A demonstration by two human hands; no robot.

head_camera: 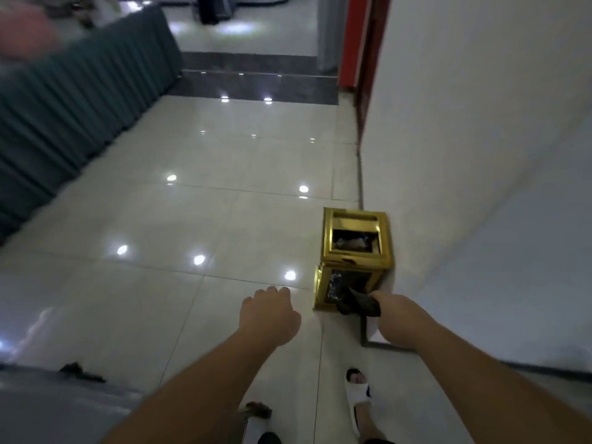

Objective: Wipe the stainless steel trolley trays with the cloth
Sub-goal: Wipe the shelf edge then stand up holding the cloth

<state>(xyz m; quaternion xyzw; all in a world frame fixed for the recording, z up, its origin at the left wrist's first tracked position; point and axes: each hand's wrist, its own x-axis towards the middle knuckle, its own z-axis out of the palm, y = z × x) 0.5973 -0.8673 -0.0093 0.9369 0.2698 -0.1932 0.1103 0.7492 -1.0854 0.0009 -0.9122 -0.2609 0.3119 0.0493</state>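
My right hand grips a dark cloth, which hangs bunched in front of the lower part of a gold bin. My left hand is held out over the floor with its fingers curled in and nothing in it. No stainless steel trolley or tray shows in the head view. My two feet in white slippers are on the tiles below.
A gold square waste bin stands against the white wall on the right. A table with a teal pleated skirt lines the left. Glossy white floor tiles run ahead to a grey step and a red door frame.
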